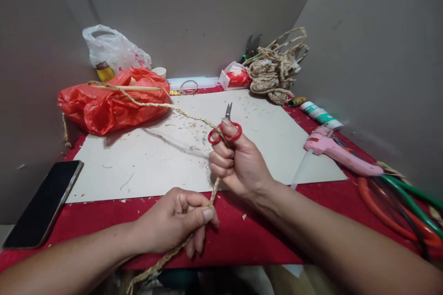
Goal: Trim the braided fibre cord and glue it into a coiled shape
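A braided straw rope (194, 116) runs from the red plastic bag, through my right hand, and down to my left. My left hand (183, 216) pinches the rope between thumb and forefinger near the table's front edge; its loose length hangs below toward the lower left. Higher up, my right hand (235, 161) is closed with small red-handled scissors (234, 132) on its thumb and finger, blades pointing up. The same hand has the rope passing through its curled fingers.
A white board (138, 156) with scattered straw bits covers the red cloth (263, 235). Around it are a red plastic bag (114, 113), a phone (43, 205), rope bundles (266, 73), a tissue pack (235, 76), a pink glue gun (342, 154) and green-and-red-handled tools (404, 198).
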Action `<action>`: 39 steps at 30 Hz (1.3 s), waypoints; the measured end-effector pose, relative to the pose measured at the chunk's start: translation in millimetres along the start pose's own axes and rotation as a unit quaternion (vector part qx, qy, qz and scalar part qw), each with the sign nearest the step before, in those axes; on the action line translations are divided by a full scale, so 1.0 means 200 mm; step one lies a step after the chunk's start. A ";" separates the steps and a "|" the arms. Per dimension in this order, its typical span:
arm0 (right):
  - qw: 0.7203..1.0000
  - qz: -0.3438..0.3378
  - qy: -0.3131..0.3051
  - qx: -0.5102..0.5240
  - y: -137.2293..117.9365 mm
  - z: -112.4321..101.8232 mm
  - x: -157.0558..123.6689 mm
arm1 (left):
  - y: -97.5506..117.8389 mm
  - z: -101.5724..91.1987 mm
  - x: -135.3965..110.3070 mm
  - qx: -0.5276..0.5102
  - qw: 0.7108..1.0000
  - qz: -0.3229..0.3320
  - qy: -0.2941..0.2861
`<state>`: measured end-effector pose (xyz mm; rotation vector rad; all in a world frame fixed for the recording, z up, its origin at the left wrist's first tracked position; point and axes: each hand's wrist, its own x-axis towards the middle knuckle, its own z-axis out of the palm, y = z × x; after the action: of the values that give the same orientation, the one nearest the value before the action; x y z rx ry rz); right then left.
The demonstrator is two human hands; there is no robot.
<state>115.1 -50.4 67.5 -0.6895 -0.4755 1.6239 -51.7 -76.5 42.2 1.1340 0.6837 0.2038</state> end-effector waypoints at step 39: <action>0.998 0.026 -0.037 0.046 0.07 0.02 -0.04 | 0.01 -0.02 0.05 -0.077 0.996 0.032 -0.002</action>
<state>102.2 -60.9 62.1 -0.5781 -0.4377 1.7135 -44.8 -68.0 38.3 1.0077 0.6185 0.3037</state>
